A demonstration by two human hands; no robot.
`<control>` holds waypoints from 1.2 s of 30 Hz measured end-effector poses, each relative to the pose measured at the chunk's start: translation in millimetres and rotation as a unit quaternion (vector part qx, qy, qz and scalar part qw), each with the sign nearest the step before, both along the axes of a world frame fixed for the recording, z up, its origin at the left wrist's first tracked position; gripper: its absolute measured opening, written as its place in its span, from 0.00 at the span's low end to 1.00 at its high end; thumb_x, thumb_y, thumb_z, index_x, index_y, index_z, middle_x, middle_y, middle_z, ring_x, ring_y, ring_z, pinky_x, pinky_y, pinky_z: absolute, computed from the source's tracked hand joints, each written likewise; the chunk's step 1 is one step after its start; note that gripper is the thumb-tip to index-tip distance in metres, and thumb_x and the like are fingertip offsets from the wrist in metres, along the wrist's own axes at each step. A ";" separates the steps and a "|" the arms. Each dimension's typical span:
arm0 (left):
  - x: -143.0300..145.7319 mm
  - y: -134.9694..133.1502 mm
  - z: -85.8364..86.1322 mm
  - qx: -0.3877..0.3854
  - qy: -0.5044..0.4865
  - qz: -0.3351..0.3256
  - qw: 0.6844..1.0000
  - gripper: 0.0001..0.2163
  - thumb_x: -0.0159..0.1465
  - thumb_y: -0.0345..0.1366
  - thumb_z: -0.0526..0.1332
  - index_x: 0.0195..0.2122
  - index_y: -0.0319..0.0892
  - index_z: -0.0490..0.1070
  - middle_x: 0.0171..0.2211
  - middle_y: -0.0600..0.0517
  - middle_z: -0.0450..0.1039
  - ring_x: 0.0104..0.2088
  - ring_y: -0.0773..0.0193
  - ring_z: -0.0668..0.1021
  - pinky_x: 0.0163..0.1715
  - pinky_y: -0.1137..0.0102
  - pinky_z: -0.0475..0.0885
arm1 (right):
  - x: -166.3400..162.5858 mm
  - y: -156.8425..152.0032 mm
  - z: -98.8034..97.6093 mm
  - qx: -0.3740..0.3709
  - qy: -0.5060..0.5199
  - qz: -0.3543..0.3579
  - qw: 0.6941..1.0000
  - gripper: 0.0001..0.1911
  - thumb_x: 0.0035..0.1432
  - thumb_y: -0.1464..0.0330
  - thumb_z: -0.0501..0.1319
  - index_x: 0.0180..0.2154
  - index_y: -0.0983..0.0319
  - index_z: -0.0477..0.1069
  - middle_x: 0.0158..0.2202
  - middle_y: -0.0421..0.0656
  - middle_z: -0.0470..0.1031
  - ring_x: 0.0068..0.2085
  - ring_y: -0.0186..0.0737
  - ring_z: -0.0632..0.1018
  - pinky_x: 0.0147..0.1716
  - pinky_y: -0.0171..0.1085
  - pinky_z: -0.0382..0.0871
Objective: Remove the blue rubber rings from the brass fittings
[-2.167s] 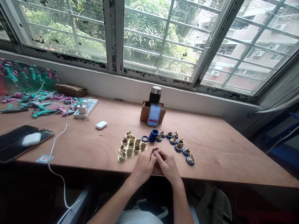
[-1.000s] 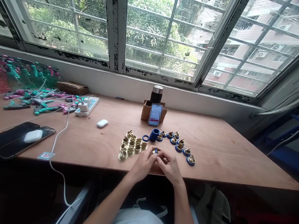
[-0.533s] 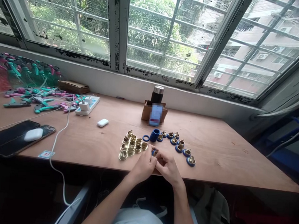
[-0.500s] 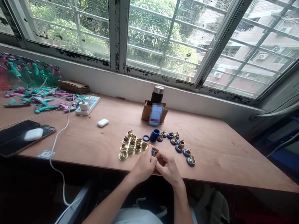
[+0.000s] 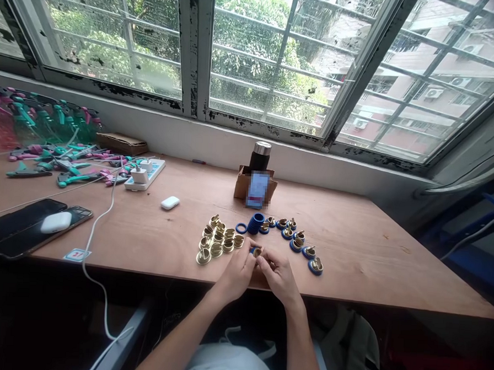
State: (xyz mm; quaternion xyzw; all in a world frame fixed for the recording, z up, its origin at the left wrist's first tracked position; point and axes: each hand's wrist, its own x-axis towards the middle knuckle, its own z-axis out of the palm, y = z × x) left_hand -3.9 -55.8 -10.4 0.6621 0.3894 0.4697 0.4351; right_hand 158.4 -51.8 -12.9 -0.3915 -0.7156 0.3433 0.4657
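Brass fittings (image 5: pixel 216 241) on desk (image 5: pixel 350 262), ringed ones (image 5: pixel 301 248) to R, thermos (image 5: pixel 260 156) behind.

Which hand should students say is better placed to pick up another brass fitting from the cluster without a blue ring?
Left, probably. The left hand lies right beside the brass fittings, while the right hand is farther away, beyond the blue-ringed fitting that both hands hold.

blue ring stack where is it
Head view: the blue ring stack stands on the table, just right of a loose blue ring, in front of a cardboard box.
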 end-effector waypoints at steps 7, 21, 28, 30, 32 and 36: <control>2.0 3.8 -3.2 0.032 0.004 0.015 0.999 0.10 0.73 0.35 0.53 0.52 0.43 0.66 0.43 0.48 0.76 0.45 0.56 0.78 0.48 0.61 0.72 | -2.8 -0.3 2.0 -0.021 0.012 -0.053 0.998 0.19 0.69 0.57 0.61 0.29 0.61 0.72 0.24 0.38 0.69 0.27 0.36 0.68 0.27 0.35 0.60; 10.3 -0.1 -8.8 0.087 0.051 0.012 0.995 0.16 0.70 0.28 0.53 0.58 0.43 0.65 0.56 0.42 0.74 0.57 0.53 0.76 0.60 0.54 0.71 | -1.3 6.2 -9.2 -0.047 0.057 -0.045 0.996 0.17 0.67 0.56 0.64 0.31 0.62 0.74 0.29 0.41 0.75 0.30 0.38 0.73 0.30 0.35 0.68; 6.3 -0.9 -3.2 0.055 -0.029 0.002 0.998 0.22 0.70 0.30 0.55 0.66 0.45 0.60 0.65 0.42 0.66 0.61 0.53 0.74 0.62 0.57 0.70 | 0.7 3.3 -7.3 -0.046 0.075 -0.060 0.994 0.16 0.66 0.54 0.65 0.34 0.61 0.74 0.30 0.41 0.74 0.31 0.39 0.73 0.30 0.36 0.68; 3.8 0.7 -2.2 0.040 -0.026 0.006 0.999 0.22 0.72 0.33 0.54 0.66 0.45 0.61 0.65 0.43 0.68 0.61 0.53 0.74 0.62 0.57 0.69 | 0.5 2.1 -5.7 -0.047 0.077 -0.062 0.994 0.16 0.65 0.55 0.66 0.34 0.61 0.74 0.30 0.41 0.74 0.31 0.39 0.73 0.29 0.35 0.68; 2.3 2.6 -1.4 0.026 -0.004 0.017 1.000 0.18 0.74 0.38 0.52 0.63 0.45 0.66 0.60 0.44 0.73 0.58 0.52 0.76 0.60 0.57 0.70 | -0.2 0.8 -4.1 -0.056 0.078 -0.051 0.994 0.15 0.66 0.56 0.66 0.34 0.61 0.75 0.31 0.42 0.76 0.31 0.39 0.75 0.30 0.36 0.68; 2.8 4.6 -0.6 -0.004 0.023 0.016 1.000 0.16 0.75 0.45 0.53 0.55 0.43 0.70 0.46 0.47 0.79 0.46 0.54 0.80 0.47 0.62 0.73 | -2.1 -1.8 -1.2 -0.064 0.074 -0.019 0.995 0.13 0.66 0.58 0.65 0.35 0.61 0.77 0.30 0.43 0.78 0.33 0.41 0.78 0.32 0.36 0.71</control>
